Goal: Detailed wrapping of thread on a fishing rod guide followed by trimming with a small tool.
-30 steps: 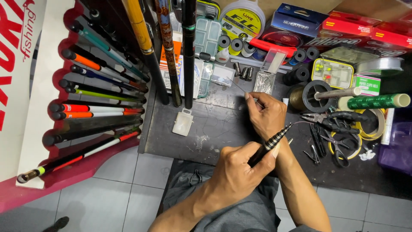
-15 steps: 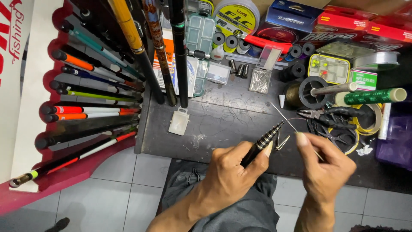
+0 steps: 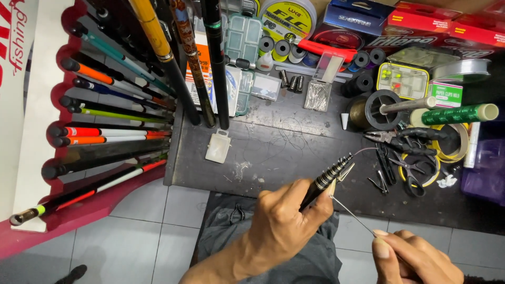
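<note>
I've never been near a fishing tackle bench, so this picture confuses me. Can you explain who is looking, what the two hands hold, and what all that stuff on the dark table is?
The camera sits on a person's head, looking down at their own hands. The left hand grips a thin black rod section, ringed at its tip. The right hand pinches a fine wire or line that runs up to the rod. On the dark table lie pliers, spools, a small white box and compartment boxes. To the left, a red rack holds fishing rods.
</note>
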